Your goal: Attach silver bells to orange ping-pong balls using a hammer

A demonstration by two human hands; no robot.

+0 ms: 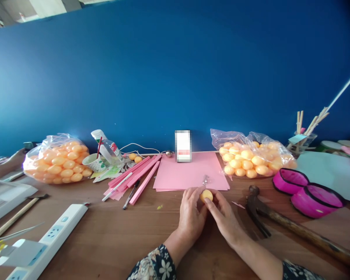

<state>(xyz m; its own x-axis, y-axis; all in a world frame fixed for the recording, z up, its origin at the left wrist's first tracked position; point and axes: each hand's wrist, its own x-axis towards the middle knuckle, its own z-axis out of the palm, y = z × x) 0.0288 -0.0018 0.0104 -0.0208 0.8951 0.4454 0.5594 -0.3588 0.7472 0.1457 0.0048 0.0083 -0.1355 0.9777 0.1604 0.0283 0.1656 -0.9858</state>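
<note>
Both my hands meet at the middle of the wooden table [111, 233], pinching one small orange ball [207, 195] between them. My left hand [191, 216] curls round the ball's left side. My right hand [224, 218] touches it from the right with thumb and forefinger. The ball sits just in front of a stack of pink paper sheets [189, 173], on which lies a small metal clip [205, 179].
Two clear bags of orange balls [56, 163] [252, 157] flank the paper. Pink strips and pens [134, 179] lie left, a hammer [280, 221] and two magenta rings [306, 190] right. A white power strip [51, 237] and tools lie at the near left.
</note>
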